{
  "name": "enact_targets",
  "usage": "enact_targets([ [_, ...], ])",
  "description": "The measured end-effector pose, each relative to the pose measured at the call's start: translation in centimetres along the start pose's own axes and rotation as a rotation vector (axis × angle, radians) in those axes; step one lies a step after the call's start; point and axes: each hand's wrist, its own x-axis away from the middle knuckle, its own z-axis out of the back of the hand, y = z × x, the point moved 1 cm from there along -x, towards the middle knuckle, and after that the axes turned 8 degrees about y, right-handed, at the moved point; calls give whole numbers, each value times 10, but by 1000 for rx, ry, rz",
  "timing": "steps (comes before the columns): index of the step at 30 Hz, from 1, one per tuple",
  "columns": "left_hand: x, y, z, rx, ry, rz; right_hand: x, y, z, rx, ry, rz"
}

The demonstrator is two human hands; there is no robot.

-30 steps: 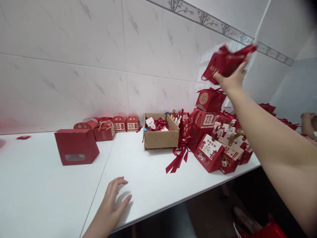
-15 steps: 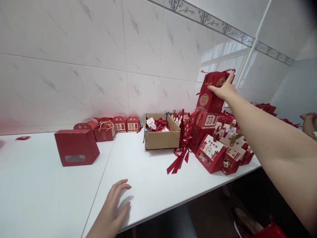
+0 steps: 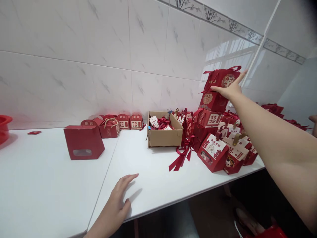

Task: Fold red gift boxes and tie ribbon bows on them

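Note:
My right hand (image 3: 230, 89) is stretched out to a stack at the right. It grips the top red gift box (image 3: 219, 78), which has a ribbon and a round gold label. The thumb lies along the box's lower front and a finger reaches past its right side; the other fingers are hidden. Under it are another red box (image 3: 218, 100) with a round medallion and a box (image 3: 208, 118) with a square label. My left hand (image 3: 119, 200) hovers over the table's front part, fingers apart and holding nothing.
A cardboard box (image 3: 164, 138) of tags and ribbons stands mid-table, with loose red ribbons (image 3: 182, 158) beside it. Several candy boxes (image 3: 214, 152) crowd the right edge. A plain red box (image 3: 84, 142) and small boxes (image 3: 123, 121) are left. A red basin (image 3: 3, 127) shows far left.
The view has swung slightly left, bringing the red basin in. The top box has turned under my right hand, showing more of its round label. My left index finger has straightened.

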Motion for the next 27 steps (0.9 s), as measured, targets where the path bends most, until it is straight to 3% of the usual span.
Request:
enact_targets([
  [4, 0, 2, 2, 29, 21, 40, 14, -14, 2, 18, -16, -170],
  [7, 1, 1, 1, 40, 12, 74, 20, -23, 2, 37, 135, -176],
  [10, 1, 2, 2, 42, -14, 98, 43, -37, 2, 0, 348, 79],
  [13, -2, 6, 4, 13, -61, 70, 107, -48, -7, -42, 380, 373],
  [15, -4, 10, 4, -20, -83, 44, 176, -49, -21, -34, 266, 473],
  [19, -2, 16, 2, -218, -35, 73, 329, -37, -58, -82, -217, 723],
  [21, 0, 14, 6, -388, -30, 110, 382, -28, -71, -103, -396, 651],
  [24, -8, 1, 24, -545, -36, 231, 416, -21, -82, -82, -611, 636],
  [25, -16, -6, 34, -548, 2, 301, 417, -21, -84, -85, -650, 655],
  [27, -37, -22, 55, -475, 195, 451, 414, -21, -90, -88, -668, 664],
])
